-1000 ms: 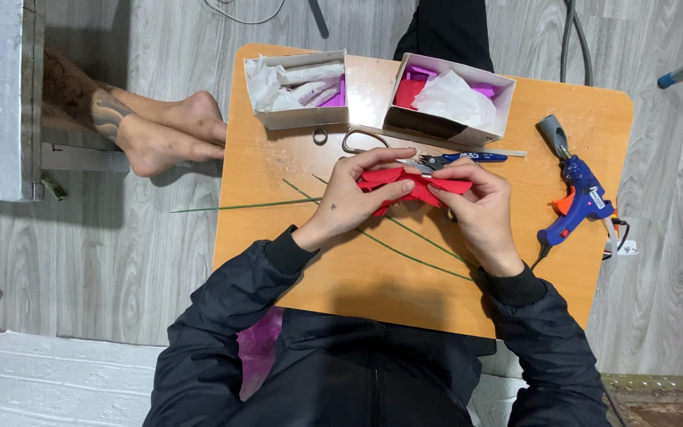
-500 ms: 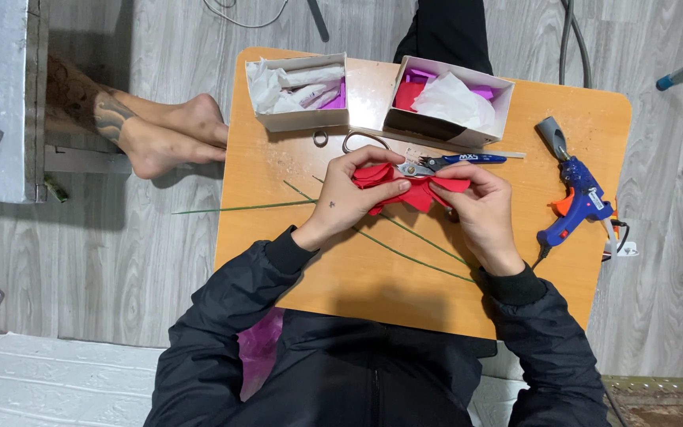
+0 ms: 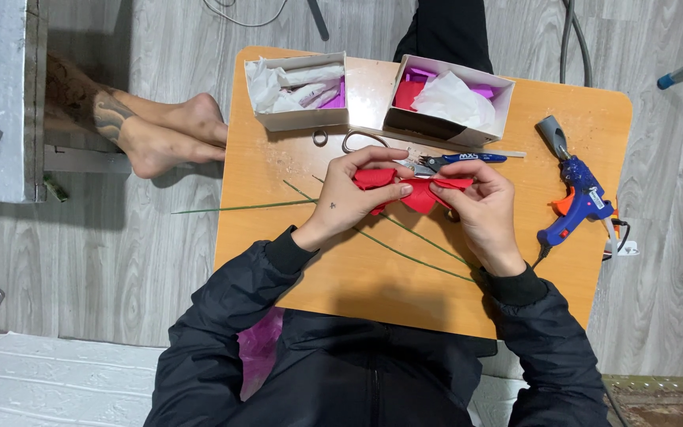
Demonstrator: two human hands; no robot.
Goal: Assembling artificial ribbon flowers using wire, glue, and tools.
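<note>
- The left hand and the right hand meet over the middle of the wooden counter, each with a closed grip on one end of a piece of red material held between them.
- The left fingers curl over the red piece from the far side; the right fingers pinch its right edge.
- Thin green stems lie on the counter under the hands, and one runs off the left edge.
- Scissors with blue handles lie just beyond the red piece, near the fingertips.
- At the far edge stand two open white boxes: the left box holds white and purple paper, the right box holds pink and white pieces.
- A blue glue gun lies on the right part of the counter, apart from the hands.
- Another person's bare feet rest on the floor to the left of the counter.
</note>
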